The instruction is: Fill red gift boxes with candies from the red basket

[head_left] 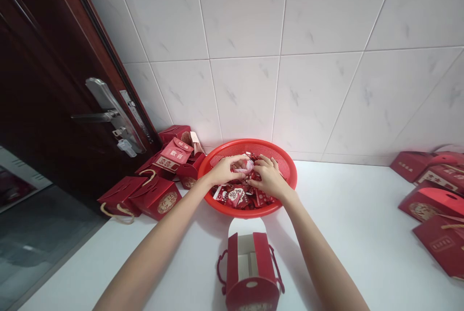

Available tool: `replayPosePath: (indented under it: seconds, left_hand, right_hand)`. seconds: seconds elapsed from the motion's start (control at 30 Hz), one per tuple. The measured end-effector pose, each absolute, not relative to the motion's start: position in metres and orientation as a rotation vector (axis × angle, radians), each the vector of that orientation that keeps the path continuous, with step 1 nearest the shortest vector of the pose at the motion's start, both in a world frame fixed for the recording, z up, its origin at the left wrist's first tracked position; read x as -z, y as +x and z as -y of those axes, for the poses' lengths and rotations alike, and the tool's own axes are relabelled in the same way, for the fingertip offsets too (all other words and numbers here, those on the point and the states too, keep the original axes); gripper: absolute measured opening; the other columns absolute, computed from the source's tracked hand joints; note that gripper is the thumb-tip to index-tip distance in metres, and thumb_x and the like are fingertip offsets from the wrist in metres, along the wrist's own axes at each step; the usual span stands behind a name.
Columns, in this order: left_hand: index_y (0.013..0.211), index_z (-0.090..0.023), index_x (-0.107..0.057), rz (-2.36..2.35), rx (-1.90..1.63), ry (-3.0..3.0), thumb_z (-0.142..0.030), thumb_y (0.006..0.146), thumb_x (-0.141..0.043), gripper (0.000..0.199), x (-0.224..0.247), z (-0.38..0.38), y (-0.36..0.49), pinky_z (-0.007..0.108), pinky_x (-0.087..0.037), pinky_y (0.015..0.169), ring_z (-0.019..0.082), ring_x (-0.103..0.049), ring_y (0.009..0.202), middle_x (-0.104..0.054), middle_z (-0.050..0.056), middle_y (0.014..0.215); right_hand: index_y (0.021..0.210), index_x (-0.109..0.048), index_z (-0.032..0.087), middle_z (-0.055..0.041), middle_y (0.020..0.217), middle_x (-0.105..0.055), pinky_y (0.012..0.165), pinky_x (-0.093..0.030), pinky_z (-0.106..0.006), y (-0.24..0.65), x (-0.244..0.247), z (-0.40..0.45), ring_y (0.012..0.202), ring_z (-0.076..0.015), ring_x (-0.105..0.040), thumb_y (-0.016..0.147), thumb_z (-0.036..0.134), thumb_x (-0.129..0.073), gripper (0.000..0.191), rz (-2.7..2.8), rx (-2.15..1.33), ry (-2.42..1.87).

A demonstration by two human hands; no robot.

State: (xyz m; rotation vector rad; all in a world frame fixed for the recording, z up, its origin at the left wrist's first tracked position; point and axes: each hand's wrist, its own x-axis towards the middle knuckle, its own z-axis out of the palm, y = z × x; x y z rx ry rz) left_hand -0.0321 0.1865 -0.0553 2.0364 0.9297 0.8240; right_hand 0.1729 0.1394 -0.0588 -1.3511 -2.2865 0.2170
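Both hands are inside a red plastic basket (237, 213) that holds many red wrapped packets (235, 196). My left hand (227, 170) is closed on a pale pink wrapped piece (247, 167) near the basket's middle. My right hand (267, 175) reaches over the packets just right of that piece, its fingers bent down among them; what it grips, if anything, is hidden. In front of the basket stands a dark red gift box (253, 291) with rope handles, its top flaps open and its inside bare where it shows.
Closed red boxes (155, 199) are heaped at the left by a dark door (54, 59) with a metal handle. More red boxes (440, 238) lie at the right edge of the white table (348, 214). A tiled wall (246, 103) rises behind.
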Motion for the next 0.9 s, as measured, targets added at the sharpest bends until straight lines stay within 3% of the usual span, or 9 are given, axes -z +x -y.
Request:
replayPosePath:
  seconds: [0.07, 0.2, 0.37, 0.5, 0.63, 0.8, 0.9]
  left_hand:
    - [0.122, -0.015, -0.067, -0.931, -0.857, 2.05, -0.031, 0.071, -0.078, 0.055, 0.055, -0.187, -0.032, 0.035, -0.054, 0.088, 0.023, -0.068, 0.096, -0.073, 0.009, 0.102]
    - [0.116, -0.017, -0.071, -0.98, -0.899, 2.055, -0.034, 0.072, -0.077, 0.048, 0.054, -0.189, -0.034, 0.037, -0.055, 0.091, 0.024, -0.069, 0.097, -0.075, 0.009, 0.103]
    - [0.11, -0.017, -0.073, -1.031, -0.868, 2.009, -0.038, 0.071, -0.078, 0.045, 0.055, -0.19, -0.035, 0.038, -0.054, 0.093, 0.028, -0.069, 0.105, -0.076, 0.01, 0.113]
    - [0.099, -0.02, -0.074, -1.136, -0.936, 1.959, -0.047, 0.08, -0.068, 0.034, 0.058, -0.195, -0.036, 0.035, -0.053, 0.092, 0.026, -0.069, 0.101, -0.076, 0.008, 0.107]
    - [0.089, -0.02, -0.073, -1.262, -0.977, 1.743, -0.033, 0.079, -0.057, 0.023, 0.064, -0.203, -0.039, 0.031, -0.055, 0.082, 0.022, -0.071, 0.089, -0.077, 0.005, 0.096]
    - [0.077, -0.019, -0.073, -1.295, -0.938, 1.698, -0.017, 0.062, -0.053, 0.026, 0.067, -0.207, -0.044, 0.028, -0.054, 0.068, 0.02, -0.07, 0.072, -0.073, 0.002, 0.07]
    - [0.072, -0.019, -0.073, -1.272, -0.925, 1.718, -0.011, 0.054, -0.053, 0.028, 0.063, -0.202, -0.043, 0.028, -0.055, 0.071, 0.019, -0.07, 0.075, -0.075, 0.001, 0.072]
  right_hand:
    - [0.094, -0.071, 0.017, -0.0145, 0.122, -0.067, 0.114, -0.023, -0.06, 0.173, 0.059, -0.14, 0.135, -0.0338, -0.044, 0.085, 0.021, -0.067, 0.011, 2.26, -0.234, -1.319]
    - [0.095, -0.071, 0.018, -0.0117, 0.116, -0.07, 0.11, -0.033, -0.052, 0.175, 0.058, -0.143, 0.128, -0.0319, -0.051, 0.081, 0.011, -0.06, 0.019, 2.112, -0.306, -1.241]
    - [0.11, -0.07, 0.021, -0.0081, 0.108, -0.075, 0.094, -0.048, -0.043, 0.18, 0.056, -0.143, 0.102, -0.027, -0.067, 0.087, 0.015, -0.055, 0.029, 1.862, -0.49, -1.166]
    - [0.109, -0.07, 0.023, -0.006, 0.109, -0.075, 0.095, -0.05, -0.042, 0.183, 0.055, -0.142, 0.102, -0.0253, -0.069, 0.088, 0.02, -0.056, 0.026, 1.764, -0.615, -1.064]
    - [0.109, -0.069, 0.022, -0.0069, 0.109, -0.075, 0.092, -0.052, -0.041, 0.182, 0.055, -0.141, 0.102, -0.025, -0.07, 0.088, 0.021, -0.054, 0.026, 1.701, -0.661, -1.013]
    - [0.108, -0.066, 0.022, -0.006, 0.106, -0.075, 0.089, -0.054, -0.039, 0.181, 0.053, -0.14, 0.098, -0.0233, -0.07, 0.087, 0.023, -0.053, 0.025, 1.643, -0.641, -0.981]
    - [0.108, -0.064, 0.021, -0.006, 0.107, -0.074, 0.087, -0.054, -0.037, 0.182, 0.052, -0.14, 0.096, -0.022, -0.07, 0.085, 0.021, -0.053, 0.026, 1.613, -0.626, -0.971]
